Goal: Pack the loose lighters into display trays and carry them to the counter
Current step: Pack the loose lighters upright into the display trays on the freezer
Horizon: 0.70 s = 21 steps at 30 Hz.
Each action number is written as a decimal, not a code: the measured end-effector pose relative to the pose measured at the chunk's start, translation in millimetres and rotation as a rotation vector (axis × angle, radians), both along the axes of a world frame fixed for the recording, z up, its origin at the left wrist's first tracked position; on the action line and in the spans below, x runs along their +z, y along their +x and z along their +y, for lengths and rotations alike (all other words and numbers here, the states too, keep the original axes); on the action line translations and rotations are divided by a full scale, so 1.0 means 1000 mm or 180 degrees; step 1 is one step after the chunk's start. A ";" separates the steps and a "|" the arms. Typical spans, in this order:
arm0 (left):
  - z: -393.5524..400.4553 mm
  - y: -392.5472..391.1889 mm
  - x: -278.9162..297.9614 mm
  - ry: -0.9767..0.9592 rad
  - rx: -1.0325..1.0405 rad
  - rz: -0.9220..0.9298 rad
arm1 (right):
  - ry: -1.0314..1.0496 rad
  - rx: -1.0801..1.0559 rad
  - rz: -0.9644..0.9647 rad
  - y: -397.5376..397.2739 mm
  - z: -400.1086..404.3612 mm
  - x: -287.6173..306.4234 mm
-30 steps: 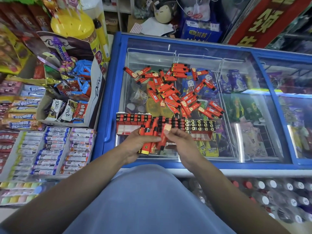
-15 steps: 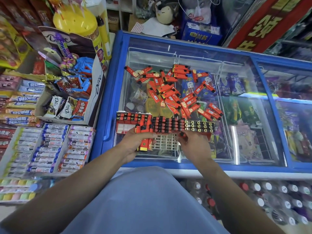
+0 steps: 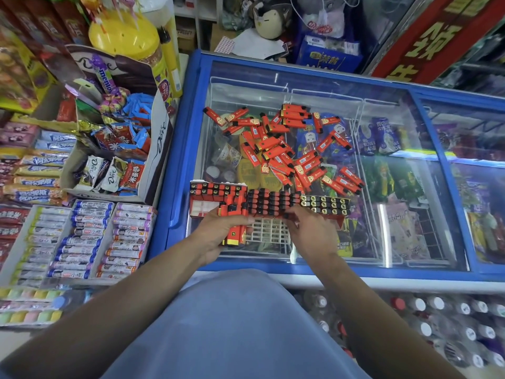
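Both my forearms reach forward, close together. My left hand [image 3: 218,233] curls around a small bunch of lighters [image 3: 235,234]; my right hand [image 3: 311,228] has fingers [image 3: 293,213] bent downward.

1. There is one view only, from a wide-angle camera worn on the person's head, looking forward and steeply down.
2. It faces the blue-framed chest freezer [image 3: 300,265], whose glass lid fills the middle and right of the frame, close below the camera.
3. Left of the freezer the view takes in shelves of sweets [image 3: 82,236]; straight edges bow toward the borders.
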State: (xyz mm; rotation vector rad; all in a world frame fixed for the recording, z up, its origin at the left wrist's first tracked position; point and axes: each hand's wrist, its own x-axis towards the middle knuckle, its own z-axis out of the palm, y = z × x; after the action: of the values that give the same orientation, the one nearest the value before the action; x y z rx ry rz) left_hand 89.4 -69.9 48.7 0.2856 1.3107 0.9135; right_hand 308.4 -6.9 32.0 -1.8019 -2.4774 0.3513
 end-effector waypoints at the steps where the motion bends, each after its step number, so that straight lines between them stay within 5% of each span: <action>1: 0.000 0.000 0.000 -0.0012 0.0007 -0.0005 | 0.0008 -0.0010 -0.0009 0.000 0.000 0.000; 21: -0.001 0.000 0.001 -0.0027 0.0060 -0.0115 | 0.0003 -0.0013 0.0162 0.000 0.004 -0.005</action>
State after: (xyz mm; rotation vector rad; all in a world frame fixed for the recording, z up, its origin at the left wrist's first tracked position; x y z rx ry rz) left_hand 89.1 -70.8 49.8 0.2495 1.2857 0.9249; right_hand 308.3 -2.9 26.9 -1.7743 -2.4392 0.3905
